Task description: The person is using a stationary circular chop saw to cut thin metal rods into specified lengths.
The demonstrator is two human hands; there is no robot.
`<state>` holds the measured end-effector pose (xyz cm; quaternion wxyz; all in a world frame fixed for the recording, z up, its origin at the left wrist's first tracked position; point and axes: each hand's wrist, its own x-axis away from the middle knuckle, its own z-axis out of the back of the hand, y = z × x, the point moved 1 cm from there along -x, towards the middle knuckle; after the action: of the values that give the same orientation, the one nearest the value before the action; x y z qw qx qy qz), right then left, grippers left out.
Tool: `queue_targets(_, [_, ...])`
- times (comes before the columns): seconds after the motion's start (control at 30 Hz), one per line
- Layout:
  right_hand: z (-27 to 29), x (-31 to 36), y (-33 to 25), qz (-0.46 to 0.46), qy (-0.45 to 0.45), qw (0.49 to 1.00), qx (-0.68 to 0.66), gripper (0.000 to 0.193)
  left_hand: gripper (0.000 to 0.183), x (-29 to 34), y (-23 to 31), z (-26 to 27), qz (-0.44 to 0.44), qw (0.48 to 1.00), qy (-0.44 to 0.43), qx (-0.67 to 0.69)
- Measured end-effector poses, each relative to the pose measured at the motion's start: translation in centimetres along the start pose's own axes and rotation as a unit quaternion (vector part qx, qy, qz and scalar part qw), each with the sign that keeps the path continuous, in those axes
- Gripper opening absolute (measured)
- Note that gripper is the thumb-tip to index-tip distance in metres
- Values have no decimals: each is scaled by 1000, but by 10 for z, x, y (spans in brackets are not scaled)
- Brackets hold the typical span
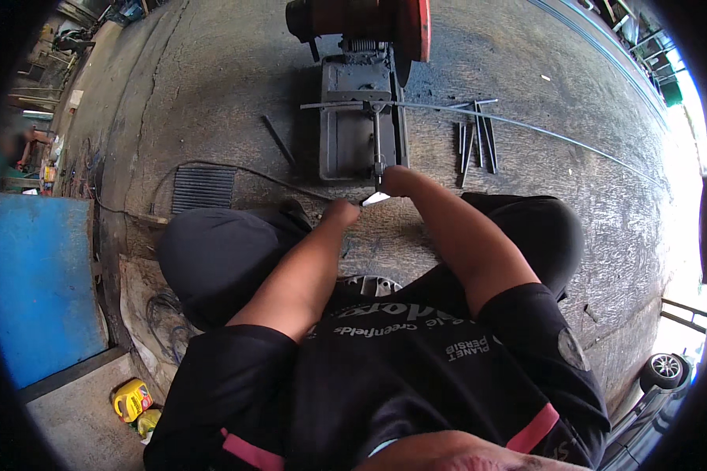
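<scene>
Reaching toward the near edge of the saw base (342,149), right hand (398,181)'s by the vise screw (378,137), left hand (342,212)'s near some white piece (376,198), can't tell either grip, and the long rod (542,128)'s lying across both side edges.

The person wears a black short-sleeved jersey (440,400) with pale printed lettering curving across the chest. A pink stripe (251,454) marks the left shoulder area, and a matching pink band (534,428) the right. The right sleeve (526,326) carries a rounded grey patch (573,349); a light edge (382,447) shows at the collar. The forearms (294,275) are bare. The trousers (216,255) are plain charcoal.
</scene>
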<state>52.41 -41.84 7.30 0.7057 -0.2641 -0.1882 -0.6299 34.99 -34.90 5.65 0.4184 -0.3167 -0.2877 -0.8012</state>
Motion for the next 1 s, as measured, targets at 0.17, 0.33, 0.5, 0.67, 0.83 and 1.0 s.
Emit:
queue_targets(0.17, [40,-33,-7,14,154,987,31,22,36,-32,6,40,86,913,230,324])
queue_targets(0.33, [81,-73,4,-124,300,814,-482,21,39,-51,23,106,32,812,199,548])
queue_targets(0.5, [105,-108,10,-292,374,584,-658,34,41,-67,21,163,49,844,360,394])
queue_targets(0.67, [109,-139,19,-282,345,417,-792,42,47,-119,4,184,143,813,287,486])
queue_targets(0.83, [95,-163,34,-293,355,428,-778,42,53,-179,-3,174,150,764,209,592])
queue_targets(1.0, [90,-172,35,-291,288,282,-868,40,57,-228,0,174,166,770,203,582])
